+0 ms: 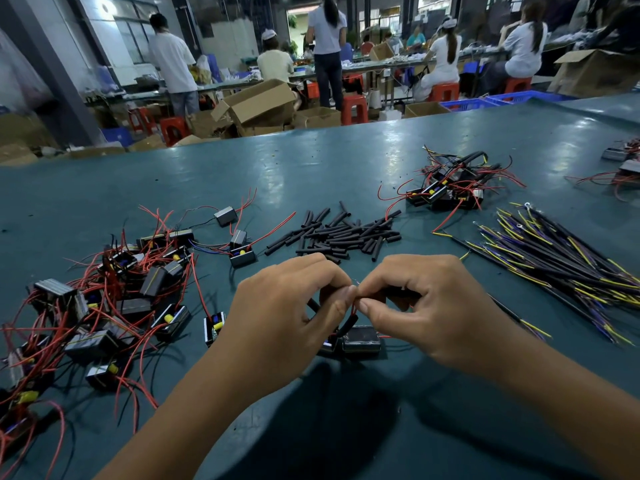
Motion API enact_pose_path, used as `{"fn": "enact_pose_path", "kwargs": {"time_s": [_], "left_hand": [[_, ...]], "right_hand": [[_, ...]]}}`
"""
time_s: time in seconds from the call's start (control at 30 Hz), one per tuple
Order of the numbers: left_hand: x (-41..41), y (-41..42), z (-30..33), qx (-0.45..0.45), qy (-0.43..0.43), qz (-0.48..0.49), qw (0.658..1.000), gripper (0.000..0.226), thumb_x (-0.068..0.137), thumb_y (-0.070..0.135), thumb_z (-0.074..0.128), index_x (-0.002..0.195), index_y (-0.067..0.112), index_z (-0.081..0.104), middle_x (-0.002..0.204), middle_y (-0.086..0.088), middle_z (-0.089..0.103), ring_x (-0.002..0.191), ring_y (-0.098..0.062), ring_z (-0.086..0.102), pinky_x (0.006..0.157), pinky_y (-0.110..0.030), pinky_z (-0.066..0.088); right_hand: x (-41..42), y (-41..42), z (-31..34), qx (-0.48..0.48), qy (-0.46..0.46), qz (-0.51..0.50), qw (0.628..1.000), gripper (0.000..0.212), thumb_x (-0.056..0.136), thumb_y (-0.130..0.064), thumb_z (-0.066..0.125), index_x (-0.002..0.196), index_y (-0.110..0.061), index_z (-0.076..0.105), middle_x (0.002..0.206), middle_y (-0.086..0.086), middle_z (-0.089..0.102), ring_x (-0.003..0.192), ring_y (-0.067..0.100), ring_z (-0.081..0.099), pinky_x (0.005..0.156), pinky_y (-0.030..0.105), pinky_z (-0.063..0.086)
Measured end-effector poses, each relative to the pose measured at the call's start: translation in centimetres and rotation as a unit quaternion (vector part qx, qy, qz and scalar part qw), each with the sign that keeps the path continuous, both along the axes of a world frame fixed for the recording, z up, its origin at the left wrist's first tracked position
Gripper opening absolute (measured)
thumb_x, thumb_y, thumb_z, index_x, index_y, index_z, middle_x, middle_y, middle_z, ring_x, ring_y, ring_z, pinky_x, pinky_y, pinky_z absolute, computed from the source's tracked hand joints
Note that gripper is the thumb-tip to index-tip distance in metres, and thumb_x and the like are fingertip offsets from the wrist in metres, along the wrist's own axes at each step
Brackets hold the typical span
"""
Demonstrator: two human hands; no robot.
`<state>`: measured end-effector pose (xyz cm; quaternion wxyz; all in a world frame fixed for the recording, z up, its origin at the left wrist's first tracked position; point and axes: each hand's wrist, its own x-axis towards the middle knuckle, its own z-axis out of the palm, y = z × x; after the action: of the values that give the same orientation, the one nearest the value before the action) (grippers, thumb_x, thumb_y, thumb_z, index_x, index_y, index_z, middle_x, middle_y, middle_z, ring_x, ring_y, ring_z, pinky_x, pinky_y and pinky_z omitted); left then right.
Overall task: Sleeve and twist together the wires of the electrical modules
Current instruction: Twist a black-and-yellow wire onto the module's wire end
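Red wires (353, 310) sit pinched between left hand (291, 306) and right hand (426, 306) fingers, above the module (362, 341).

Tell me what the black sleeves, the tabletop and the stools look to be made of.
Sleeves: matte black flexible tubing, likely heat-shrink plastic; some lie bent or flattened.
Tabletop: teal mat, probably rubber or vinyl; it shows soft glare and scuffs.
Stools: glossy red moulded plastic, by their look.

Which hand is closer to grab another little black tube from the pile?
Probably the left hand: the pile of short black sleeve tubes lies just beyond its knuckles, slightly nearer than the right hand. Both hands pinch thin red wires now.
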<state>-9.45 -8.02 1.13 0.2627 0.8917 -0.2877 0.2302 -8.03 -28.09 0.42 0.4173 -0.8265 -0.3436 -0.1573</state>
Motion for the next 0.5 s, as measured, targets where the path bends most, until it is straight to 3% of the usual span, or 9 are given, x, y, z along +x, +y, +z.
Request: {"fn": "enact_pose_path", "kwargs": {"time_s": [0.17,0.3,0.5], "left_hand": [[-1.1,-1.2,0.6,0.072,-0.063,0.078,0.992,0.022,0.095,0.036,0.047,0.082,0.026,0.061,0.076,0.014,0.054,0.073,-0.016,0.048,0.068,-0.038,0.039],[-2.3,-2.2,0.3,0.091,-0.069,0.109,0.987,0.021,0.095,0.03,0.05,0.083,0.019,0.063,0.075,0.005,0.057,0.061,-0.024,0.054,0.051,-0.039,0.044],[-2.8,-3.5,-0.7,-0.098,0.104,0.109,0.984,0.02,0.1,0.036,0.044,0.096,0.021,0.055,0.065,-0.001,0.064,0.061,-0.029,0.057,0.059,-0.045,0.044]], "right_hand": [[0.0,0.1,-0.2,0.0,-0.011,-0.02,1.0,0.004,0.08,-0.016,0.07,0.08,-0.018,0.074,0.068,-0.013,0.061,0.062,0.001,0.053,0.06,0.009,0.033],[0.1,0.0,-0.3,0.003,-0.002,-0.022,1.0,0.008,0.08,-0.013,0.071,0.078,-0.019,0.075,0.067,-0.01,0.063,0.06,0.005,0.053,0.059,0.011,0.033],[0.0,0.0,-0.3,0.004,0.005,-0.016,1.0,0.009,0.08,-0.017,0.068,0.079,-0.022,0.075,0.068,-0.009,0.064,0.061,0.01,0.055,0.057,0.013,0.035]]}}
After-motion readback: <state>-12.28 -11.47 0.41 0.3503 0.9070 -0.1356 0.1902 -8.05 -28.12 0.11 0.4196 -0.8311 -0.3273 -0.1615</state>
